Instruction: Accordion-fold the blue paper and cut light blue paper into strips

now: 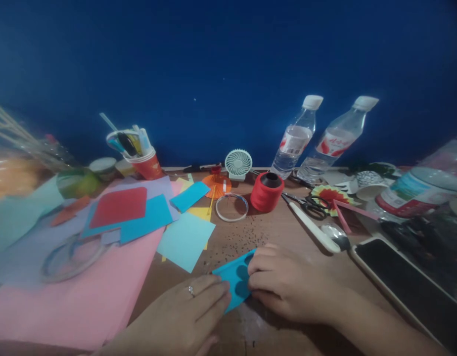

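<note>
A blue sheet of paper (234, 283), with its top edge apparently folded over, lies on the brown table between my hands. My left hand (191, 309), wearing a ring, holds the paper's left end, its fingers close together along the edge. On the right end, my right hand (288, 282) grips the paper with curled fingers; the thumb is mostly hidden. Small dark specks (247, 238) are scattered on the table just beyond the paper. A pale blue square of paper (187, 241) lies to the upper left of my left hand.
Pink paper (135, 296) and other coloured sheets cover the left side. Behind stand a cup of tools (147, 163), a small fan (239, 164), a red thread spool (266, 193) and water bottles (293, 141). Scissors (313, 205), a white-handled tool (313, 227) and a phone (406, 287) lie right.
</note>
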Motion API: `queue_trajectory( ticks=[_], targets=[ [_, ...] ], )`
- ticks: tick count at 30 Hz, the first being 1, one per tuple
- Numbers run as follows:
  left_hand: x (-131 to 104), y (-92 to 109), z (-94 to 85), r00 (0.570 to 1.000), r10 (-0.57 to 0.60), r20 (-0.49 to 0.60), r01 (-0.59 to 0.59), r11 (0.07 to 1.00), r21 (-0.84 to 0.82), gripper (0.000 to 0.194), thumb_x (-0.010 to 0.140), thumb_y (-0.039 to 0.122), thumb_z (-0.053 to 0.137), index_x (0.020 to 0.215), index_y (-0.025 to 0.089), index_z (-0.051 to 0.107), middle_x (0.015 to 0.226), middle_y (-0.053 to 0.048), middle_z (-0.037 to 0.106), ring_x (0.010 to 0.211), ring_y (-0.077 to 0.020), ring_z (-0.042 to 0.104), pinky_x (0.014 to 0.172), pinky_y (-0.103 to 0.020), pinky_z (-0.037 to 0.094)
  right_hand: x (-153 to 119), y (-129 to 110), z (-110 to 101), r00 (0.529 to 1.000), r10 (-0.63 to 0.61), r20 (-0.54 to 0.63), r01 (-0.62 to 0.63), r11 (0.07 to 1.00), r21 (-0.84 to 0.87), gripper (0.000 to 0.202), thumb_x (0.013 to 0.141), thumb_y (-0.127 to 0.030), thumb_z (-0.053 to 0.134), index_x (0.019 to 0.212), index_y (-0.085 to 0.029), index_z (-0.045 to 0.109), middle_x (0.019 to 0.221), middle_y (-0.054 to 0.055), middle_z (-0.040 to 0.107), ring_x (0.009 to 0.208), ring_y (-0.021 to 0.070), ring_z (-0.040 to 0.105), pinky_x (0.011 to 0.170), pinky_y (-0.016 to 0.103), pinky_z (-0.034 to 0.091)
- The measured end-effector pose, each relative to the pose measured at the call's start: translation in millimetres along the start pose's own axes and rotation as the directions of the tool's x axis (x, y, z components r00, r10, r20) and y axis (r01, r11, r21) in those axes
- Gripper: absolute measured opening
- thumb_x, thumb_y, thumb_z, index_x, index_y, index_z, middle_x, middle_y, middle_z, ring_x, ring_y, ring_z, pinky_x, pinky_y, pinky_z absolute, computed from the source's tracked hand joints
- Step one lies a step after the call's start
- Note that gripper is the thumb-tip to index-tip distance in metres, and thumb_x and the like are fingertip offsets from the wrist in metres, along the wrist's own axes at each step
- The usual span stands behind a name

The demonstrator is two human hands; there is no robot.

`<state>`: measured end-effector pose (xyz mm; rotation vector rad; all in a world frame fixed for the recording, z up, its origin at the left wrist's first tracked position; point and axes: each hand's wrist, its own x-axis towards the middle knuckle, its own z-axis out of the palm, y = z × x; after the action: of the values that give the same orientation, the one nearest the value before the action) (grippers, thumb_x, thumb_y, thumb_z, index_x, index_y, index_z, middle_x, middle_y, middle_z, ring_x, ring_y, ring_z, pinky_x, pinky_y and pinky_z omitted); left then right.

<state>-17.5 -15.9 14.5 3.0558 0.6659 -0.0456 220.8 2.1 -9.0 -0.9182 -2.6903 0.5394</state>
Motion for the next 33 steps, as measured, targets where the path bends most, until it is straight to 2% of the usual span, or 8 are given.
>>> queue_trajectory(
  ticks=[7,9,12,14,19,22,27,33],
  targets=[
    [-6,-9,10.1,0.98,-0.181,-0.08,0.178,0.983,-0.047,0.043,0.074,0.038,0.066,0.115,0.029,0.056,0.124,0.0,0.058,0.109,-0.0241,0.053,0.092,-0.038,0.047,2,2,0,0.995,0.1,0.028,-0.103,0.989,0.11,0.015,0.088,-0.022,0.049,0.082,-0.018,0.062,0.08,0.001,0.058,0.076,0.0148,0.047,0.068,0.029,0.035],
    [-8,-14,14.5,0.98,-0.19,-0.05,0.187,0.98,-0.06,0.05,0.07,0.036,0.069,0.118,0.03,0.054,0.128,0.0,0.055,0.11,-0.0255,0.052,0.091,-0.039,0.048,3,3,0,0.996,0.088,0.031,-0.09,0.991,0.104,0.015,0.088,-0.022,0.048,0.085,-0.019,0.063,0.079,0.001,0.058,0.075,0.015,0.046,0.067,0.029,0.034],
    [-6,-20,17.8,0.975,-0.224,-0.005,0.223,0.97,-0.1,0.07,0.064,0.032,0.074,0.128,0.031,0.045,0.135,0.0,0.048,0.113,-0.0278,0.051,0.089,-0.042,0.049,2,4,3,1.0,0.013,0.018,-0.014,0.998,0.054,0.02,0.09,-0.022,0.044,0.087,-0.021,0.063,0.078,0.002,0.057,0.071,0.015,0.044,0.064,0.029,0.033],
    [-5,-21,18.2,0.97,-0.242,0.003,0.241,0.963,-0.124,0.076,0.061,0.032,0.075,0.13,0.032,0.042,0.137,0.0,0.046,0.114,-0.0292,0.05,0.088,-0.044,0.049,1,4,5,0.999,-0.033,0.006,0.033,0.999,0.016,0.021,0.091,-0.021,0.042,0.086,-0.021,0.063,0.079,0.002,0.058,0.071,0.0151,0.044,0.063,0.029,0.033],
    [-5,-22,18.6,0.973,-0.228,-0.042,0.22,0.965,-0.139,0.07,0.061,0.025,0.072,0.126,0.03,0.046,0.132,-0.002,0.052,0.109,-0.0287,0.053,0.086,-0.042,0.05,0,0,8,0.996,-0.092,-0.012,0.092,0.996,-0.017,0.016,0.091,-0.018,0.046,0.086,-0.019,0.061,0.086,0.001,0.063,0.08,0.0169,0.048,0.07,0.032,0.036],
    [-8,-22,21.6,0.963,-0.265,-0.056,0.255,0.955,-0.151,0.068,0.063,0.022,0.068,0.127,0.026,0.045,0.128,-0.001,0.056,0.107,-0.0262,0.054,0.084,-0.039,0.051,0,-1,8,0.994,-0.107,-0.03,0.106,0.994,-0.022,0.015,0.091,-0.019,0.046,0.088,-0.019,0.061,0.088,0.001,0.064,0.085,0.0179,0.05,0.073,0.033,0.038],
    [-10,-21,26.2,0.955,-0.291,-0.063,0.281,0.95,-0.136,0.071,0.064,0.026,0.068,0.13,0.025,0.042,0.131,-0.001,0.053,0.11,-0.0255,0.053,0.086,-0.039,0.051,1,-1,8,0.992,-0.127,-0.023,0.126,0.991,-0.048,0.015,0.09,-0.019,0.048,0.089,-0.02,0.063,0.089,0.003,0.066,0.088,0.0178,0.053,0.076,0.033,0.04],
    [-10,-19,23.1,0.957,-0.287,-0.052,0.279,0.953,-0.117,0.07,0.066,0.024,0.067,0.131,0.026,0.042,0.133,0.001,0.051,0.112,-0.0265,0.053,0.09,-0.042,0.048,2,0,1,0.987,-0.159,0.002,0.159,0.986,-0.052,0.016,0.09,-0.018,0.048,0.087,-0.021,0.063,0.089,0.003,0.067,0.088,0.0166,0.055,0.075,0.032,0.042]
  ],
)
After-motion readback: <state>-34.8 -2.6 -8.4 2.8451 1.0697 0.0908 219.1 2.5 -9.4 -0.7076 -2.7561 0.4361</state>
